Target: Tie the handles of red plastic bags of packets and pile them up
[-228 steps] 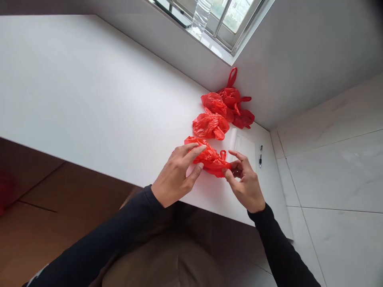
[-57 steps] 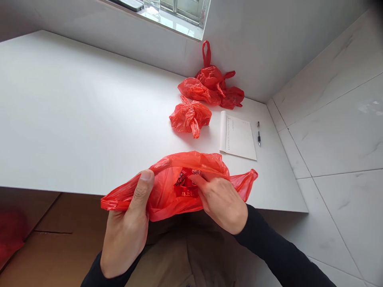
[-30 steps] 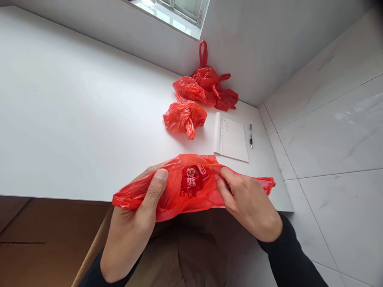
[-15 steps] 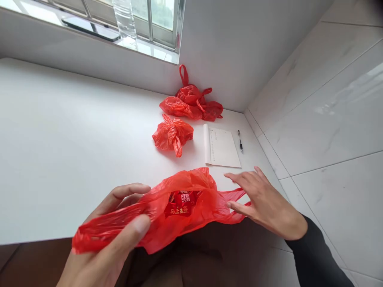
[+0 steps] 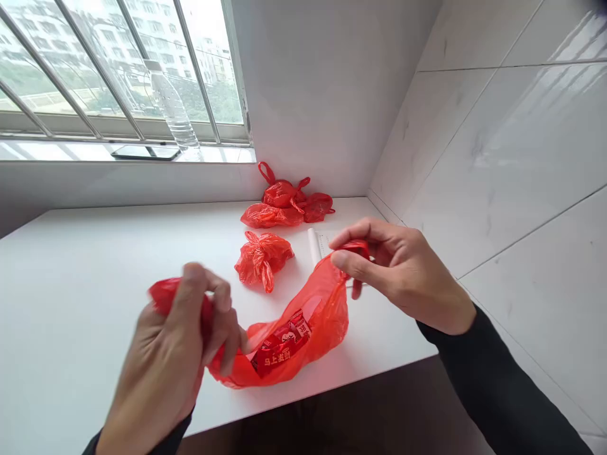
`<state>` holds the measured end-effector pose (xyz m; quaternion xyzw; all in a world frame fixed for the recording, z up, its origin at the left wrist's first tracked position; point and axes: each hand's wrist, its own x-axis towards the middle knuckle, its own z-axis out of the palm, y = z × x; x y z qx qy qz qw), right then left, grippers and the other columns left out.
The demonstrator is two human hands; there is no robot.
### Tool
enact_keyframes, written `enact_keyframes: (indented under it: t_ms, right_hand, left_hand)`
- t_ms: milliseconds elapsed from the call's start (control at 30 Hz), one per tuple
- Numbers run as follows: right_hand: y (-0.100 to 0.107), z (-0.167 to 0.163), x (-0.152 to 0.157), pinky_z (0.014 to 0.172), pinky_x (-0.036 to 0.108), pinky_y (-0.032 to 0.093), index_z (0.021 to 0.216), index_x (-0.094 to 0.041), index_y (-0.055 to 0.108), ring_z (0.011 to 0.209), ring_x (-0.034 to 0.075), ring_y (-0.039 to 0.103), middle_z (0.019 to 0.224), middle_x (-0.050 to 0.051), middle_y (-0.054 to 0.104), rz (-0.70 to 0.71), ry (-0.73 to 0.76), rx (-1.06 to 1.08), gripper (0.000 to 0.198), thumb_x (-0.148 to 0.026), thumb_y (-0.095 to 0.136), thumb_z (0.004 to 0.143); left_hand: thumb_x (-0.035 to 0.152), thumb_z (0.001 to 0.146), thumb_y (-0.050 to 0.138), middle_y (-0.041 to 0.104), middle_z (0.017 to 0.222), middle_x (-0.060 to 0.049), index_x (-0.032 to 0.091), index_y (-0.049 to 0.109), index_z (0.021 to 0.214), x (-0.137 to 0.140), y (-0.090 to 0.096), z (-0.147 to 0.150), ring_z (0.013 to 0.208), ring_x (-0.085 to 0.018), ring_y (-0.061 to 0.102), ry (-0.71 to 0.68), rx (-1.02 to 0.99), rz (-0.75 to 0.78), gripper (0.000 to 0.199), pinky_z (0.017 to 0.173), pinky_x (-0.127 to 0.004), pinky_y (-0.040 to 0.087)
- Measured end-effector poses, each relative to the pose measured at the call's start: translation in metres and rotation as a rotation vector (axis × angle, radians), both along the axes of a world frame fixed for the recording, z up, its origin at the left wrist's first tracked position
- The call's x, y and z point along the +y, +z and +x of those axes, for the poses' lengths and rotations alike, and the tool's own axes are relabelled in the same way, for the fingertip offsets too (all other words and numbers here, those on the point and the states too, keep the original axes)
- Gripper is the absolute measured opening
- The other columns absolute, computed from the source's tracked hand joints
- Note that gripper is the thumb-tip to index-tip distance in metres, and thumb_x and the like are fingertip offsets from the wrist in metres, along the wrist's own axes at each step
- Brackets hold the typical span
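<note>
Beyond the open bag (image 5: pixel 329 303), knotted bags (image 5: pixel 264 259), half-hidden notepad (image 5: pixel 314 245)

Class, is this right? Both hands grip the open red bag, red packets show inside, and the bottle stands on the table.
No: the head view shows the bottle on the window sill. The left hand and right hand grip the open red bag, red packets inside.

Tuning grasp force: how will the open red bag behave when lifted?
Likely floppy: the open red bag sags between the left hand and right hand. Probably slippery, judging by its shiny plastic. Contents may slide: red packets lie piled inside, apparently unfastened.
</note>
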<state>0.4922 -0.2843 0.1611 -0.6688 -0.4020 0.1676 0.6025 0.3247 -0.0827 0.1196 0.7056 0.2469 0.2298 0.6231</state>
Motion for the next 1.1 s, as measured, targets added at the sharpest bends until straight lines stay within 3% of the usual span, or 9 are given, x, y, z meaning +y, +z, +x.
enact_keyframes:
  t_ms: [100, 200, 300, 467, 667, 800, 933, 1033, 1100]
  right_hand:
    - [0.011, -0.004, 0.023, 0.062, 0.024, 0.059, 0.103, -0.019, 0.068, 0.075, 0.012, 0.065, 0.089, 0.002, 0.067, 0.11, 0.057, -0.067, 0.017, -0.03, 0.07, 0.091]
    - [0.018, -0.012, 0.038, 0.072, 0.024, 0.057, 0.104, -0.018, 0.069, 0.083, 0.012, 0.066, 0.098, 0.002, 0.069, 0.127, 0.172, -0.197, 0.013, -0.025, 0.067, 0.093]
    - [0.018, -0.015, 0.047, 0.084, 0.026, 0.055, 0.109, -0.018, 0.069, 0.092, 0.012, 0.065, 0.105, 0.002, 0.071, 0.128, 0.336, -0.387, 0.016, -0.025, 0.064, 0.096]
    - [0.003, -0.001, 0.051, 0.105, 0.038, 0.045, 0.122, -0.019, 0.065, 0.122, 0.02, 0.056, 0.125, 0.007, 0.066, 0.059, 0.288, -0.518, 0.024, -0.024, 0.053, 0.102]
    - [-0.015, 0.0, 0.055, 0.085, 0.031, 0.048, 0.098, -0.019, 0.065, 0.094, 0.016, 0.06, 0.098, 0.003, 0.068, 0.016, 0.267, -0.393, 0.008, -0.026, 0.063, 0.094]
    - [-0.017, -0.001, 0.055, 0.077, 0.029, 0.045, 0.08, -0.019, 0.058, 0.085, 0.015, 0.057, 0.088, 0.0, 0.063, -0.018, 0.234, -0.298, 0.023, -0.035, 0.073, 0.085]
    - [-0.018, 0.003, 0.05, 0.072, 0.028, 0.045, 0.073, -0.019, 0.056, 0.079, 0.014, 0.056, 0.085, -0.001, 0.06, -0.062, 0.339, -0.097, 0.035, -0.046, 0.077, 0.081]
    - [-0.025, 0.008, 0.047, 0.074, 0.029, 0.047, 0.074, -0.019, 0.054, 0.078, 0.015, 0.058, 0.082, 0.0, 0.059, -0.032, 0.415, 0.1, 0.039, -0.05, 0.076, 0.081]
    - [-0.032, 0.009, 0.044, 0.074, 0.029, 0.047, 0.076, -0.019, 0.052, 0.078, 0.014, 0.057, 0.079, -0.001, 0.057, -0.007, 0.413, 0.184, 0.039, -0.05, 0.075, 0.083]
  left_hand:
    - [0.05, 0.089, 0.062, 0.033, 0.057, 0.008, 0.024, 0.048, 0.087, -0.007, 0.025, 0.021, 0.049, -0.009, 0.031, -0.182, 0.133, -0.003, 0.03, 0.045, -0.02, 0.036]
    - [0.038, 0.085, 0.069, 0.048, 0.079, 0.004, 0.029, 0.048, 0.111, -0.018, 0.031, 0.028, 0.069, -0.014, 0.047, -0.391, 0.173, 0.191, 0.035, 0.064, -0.025, 0.049]
    - [0.038, 0.089, 0.06, 0.046, 0.079, 0.001, 0.024, 0.052, 0.095, -0.024, 0.026, 0.029, 0.074, -0.016, 0.047, -0.453, 0.194, 0.287, 0.017, 0.071, -0.029, 0.048]
    - [0.049, 0.095, 0.046, 0.025, 0.063, 0.005, 0.022, 0.031, 0.067, -0.014, 0.017, 0.031, 0.057, -0.011, 0.025, -0.455, 0.306, 0.163, 0.042, 0.051, -0.027, 0.027]
    - [0.028, 0.09, 0.054, 0.033, 0.069, 0.004, 0.02, 0.042, 0.075, -0.015, 0.029, 0.038, 0.061, -0.01, 0.028, -0.715, 0.223, 0.136, 0.021, 0.054, -0.025, 0.029]
    - [0.036, 0.09, 0.057, 0.031, 0.066, 0.005, 0.021, 0.04, 0.071, -0.021, 0.024, 0.04, 0.06, -0.01, 0.027, -0.661, 0.215, 0.099, 0.03, 0.053, -0.026, 0.026]
    - [0.051, 0.095, 0.047, 0.025, 0.061, 0.005, 0.021, 0.036, 0.066, -0.018, 0.015, 0.034, 0.055, -0.01, 0.021, -0.665, 0.224, 0.112, 0.043, 0.05, -0.027, 0.022]
    - [0.057, 0.096, 0.044, 0.035, 0.056, 0.004, 0.021, 0.043, 0.068, -0.017, 0.012, 0.027, 0.051, -0.011, 0.031, -0.659, 0.207, 0.047, 0.045, 0.053, -0.029, 0.03]
    - [0.054, 0.096, 0.048, 0.045, 0.057, 0.003, 0.021, 0.049, 0.07, -0.018, 0.011, 0.023, 0.053, -0.012, 0.041, -0.532, 0.156, -0.037, 0.042, 0.058, -0.029, 0.038]
